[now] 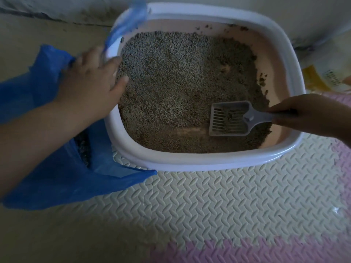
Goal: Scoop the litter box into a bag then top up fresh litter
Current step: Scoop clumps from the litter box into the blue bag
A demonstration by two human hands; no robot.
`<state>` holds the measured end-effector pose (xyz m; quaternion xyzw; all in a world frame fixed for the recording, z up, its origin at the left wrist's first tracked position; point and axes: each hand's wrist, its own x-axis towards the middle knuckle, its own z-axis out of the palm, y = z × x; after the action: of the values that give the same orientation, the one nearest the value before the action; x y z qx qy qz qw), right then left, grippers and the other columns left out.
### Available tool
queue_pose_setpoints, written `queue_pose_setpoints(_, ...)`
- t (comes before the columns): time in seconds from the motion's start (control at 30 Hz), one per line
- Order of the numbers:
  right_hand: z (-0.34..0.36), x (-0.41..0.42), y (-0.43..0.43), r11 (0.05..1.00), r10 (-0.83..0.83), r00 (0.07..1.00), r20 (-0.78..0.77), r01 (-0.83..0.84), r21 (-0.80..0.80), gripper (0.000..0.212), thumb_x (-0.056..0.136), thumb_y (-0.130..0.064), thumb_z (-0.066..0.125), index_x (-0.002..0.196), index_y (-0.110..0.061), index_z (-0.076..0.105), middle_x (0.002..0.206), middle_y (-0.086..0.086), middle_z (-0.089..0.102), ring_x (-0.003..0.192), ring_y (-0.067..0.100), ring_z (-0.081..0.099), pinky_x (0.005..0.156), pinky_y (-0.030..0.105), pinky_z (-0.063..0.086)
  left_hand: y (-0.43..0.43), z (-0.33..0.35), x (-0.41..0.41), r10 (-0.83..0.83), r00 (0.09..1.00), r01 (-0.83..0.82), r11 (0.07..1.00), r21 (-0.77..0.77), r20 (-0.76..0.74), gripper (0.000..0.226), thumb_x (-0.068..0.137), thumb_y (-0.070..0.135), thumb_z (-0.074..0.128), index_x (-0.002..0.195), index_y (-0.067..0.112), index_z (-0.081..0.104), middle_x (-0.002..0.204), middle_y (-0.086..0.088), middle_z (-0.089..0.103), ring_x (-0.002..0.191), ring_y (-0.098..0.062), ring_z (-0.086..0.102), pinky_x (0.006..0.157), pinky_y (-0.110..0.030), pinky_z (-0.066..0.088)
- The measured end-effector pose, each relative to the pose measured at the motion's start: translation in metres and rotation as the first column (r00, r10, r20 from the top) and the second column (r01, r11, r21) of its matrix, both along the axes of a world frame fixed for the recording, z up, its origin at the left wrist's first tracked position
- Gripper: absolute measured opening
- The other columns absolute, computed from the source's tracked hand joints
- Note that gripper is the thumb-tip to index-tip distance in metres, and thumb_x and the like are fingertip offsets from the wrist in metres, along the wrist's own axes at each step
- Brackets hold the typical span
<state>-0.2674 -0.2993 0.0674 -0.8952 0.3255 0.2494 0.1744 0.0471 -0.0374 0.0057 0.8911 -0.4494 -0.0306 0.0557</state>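
A white-rimmed litter box (pixel 190 164) with a pink inner wall holds grey-brown litter (pixel 180 82). My right hand (pixel 307 112) grips the handle of a grey slotted scoop (pixel 229 118), whose blade lies low in the litter at the box's near right. A blue plastic bag (pixel 62 183) lies open against the box's left side, with some dark litter inside it. My left hand (pixel 91 80) holds the bag's edge at the box's left rim, fingers reaching over the rim. A strip of the bag (pixel 127 21) stands up blurred at the far left corner.
The box stands on cream and pink foam floor mats (pixel 218 202). A pale wall with a dirty base (pixel 57 14) runs behind it. A white and yellow printed bag (pixel 330 76) lies to the right of the box.
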Motion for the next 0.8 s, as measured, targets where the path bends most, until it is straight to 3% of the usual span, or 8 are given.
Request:
queue_pose_setpoints(0.13,-0.005,0.008,0.008,0.990,0.103,0.993,-0.055,-0.108,-0.086,0.029,0.090,-0.028,0.057,0.117,-0.039,0.062,0.078,-0.025,0.052,0.076,0.005,0.052,0.073,0.027,0.039,0.006,-0.001,-0.001,0.103,0.982,-0.106,0.994,-0.007,-0.155,0.072,0.094,0.054,0.041,0.147,0.011,0.021,0.142,-0.022,0.035,0.126,-0.043,0.038,0.101,-0.055,0.031)
queue_pose_setpoints(0.33,-0.014,0.030,0.023,0.980,0.160,0.985,-0.071,-0.167,-0.111,0.024,0.091,-0.029,0.056,0.111,-0.030,0.069,0.083,-0.006,0.067,0.074,0.010,0.058,0.073,0.032,0.047,0.000,-0.004,-0.024,0.130,0.954,-0.149,0.987,-0.053,-0.269,0.091,0.091,0.057,0.044,0.151,0.006,-0.001,0.153,-0.017,0.017,0.138,-0.033,0.023,0.108,-0.048,0.025)
queue_pose_setpoints(0.5,-0.027,0.052,0.039,0.983,0.156,0.987,-0.032,-0.158,-0.092,0.024,0.090,-0.033,0.056,0.111,-0.033,0.068,0.076,-0.004,0.067,0.065,0.007,0.055,0.058,0.027,0.042,0.001,-0.010,-0.026,0.121,0.941,-0.186,0.965,-0.183,-0.315,0.068,0.099,0.032,0.040,0.152,0.008,0.006,0.150,-0.017,0.023,0.135,-0.033,0.027,0.107,-0.045,0.027)
queue_pose_setpoints(0.67,-0.048,0.084,0.059,0.990,0.131,0.981,0.145,-0.123,-0.063,0.023,0.093,-0.032,0.051,0.109,-0.035,0.068,0.066,-0.006,0.063,0.056,0.008,0.056,0.048,0.021,0.037,0.001,-0.014,-0.027,0.132,0.930,-0.216,0.952,-0.218,-0.343,0.063,0.099,0.028,0.038,0.152,0.012,0.008,0.149,-0.015,0.026,0.133,-0.031,0.029,0.105,-0.044,0.028)
queue_pose_setpoints(0.8,-0.081,0.119,0.091,0.994,0.110,0.955,0.276,-0.101,-0.046,0.021,0.094,-0.029,0.048,0.105,-0.022,0.065,0.079,-0.002,0.061,0.065,0.015,0.052,0.052,0.023,0.033,0.001,-0.016,-0.023,0.117,0.943,-0.188,0.959,-0.211,-0.311,0.063,0.099,0.027,0.037,0.152,0.009,0.008,0.147,-0.017,0.029,0.131,-0.033,0.031,0.104,-0.048,0.030)
